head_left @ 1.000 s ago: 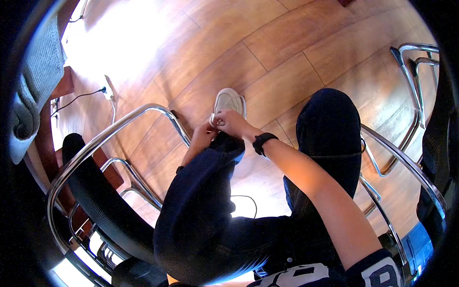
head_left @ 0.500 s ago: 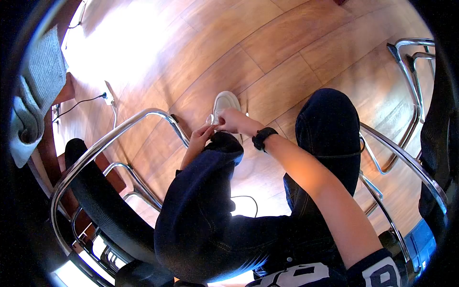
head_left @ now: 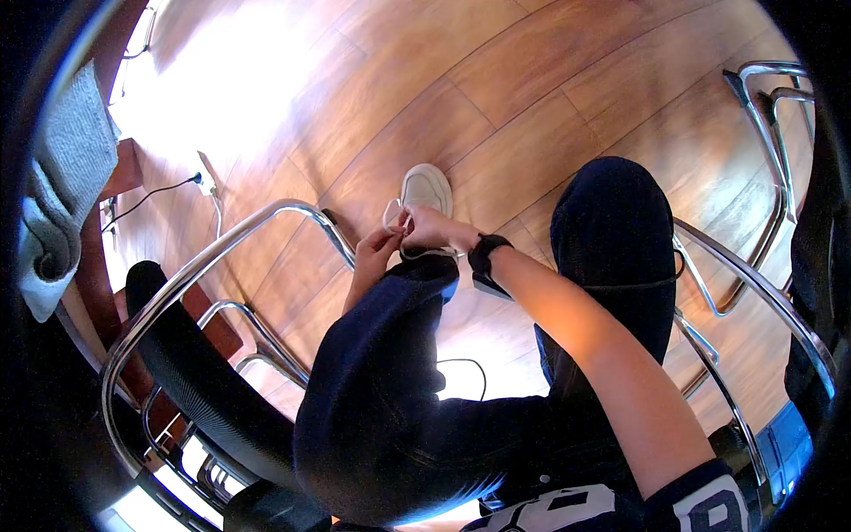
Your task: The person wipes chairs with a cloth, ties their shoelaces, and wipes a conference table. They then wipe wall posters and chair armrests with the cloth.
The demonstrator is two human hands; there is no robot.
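Observation:
A light beige shoe (head_left: 427, 188) is on my foot, on the wooden floor, below the cuff of my dark blue jeans (head_left: 372, 372). My left hand (head_left: 377, 248) has its fingers pinched on a white shoelace (head_left: 391, 211) at the shoe's left side. Touching it, my right hand (head_left: 425, 227) is closed over the top of the shoe, its fingertips on the lace too. A loop of the lace stands up beside the fingertips. A black band (head_left: 487, 254) is around my right wrist.
Chrome chair armrests curve on the left (head_left: 222, 244) and right (head_left: 753, 275). More chair legs (head_left: 767, 133) stand at the upper right. A power strip (head_left: 206, 183) with a black plug lies on the floor at the left, near a grey cloth (head_left: 75, 160).
Both hands have stayed at the shoe with small finger movements. A white loop of lace now shows larger at the left of the fingertips. The lace end right of the shoe has dropped lower.

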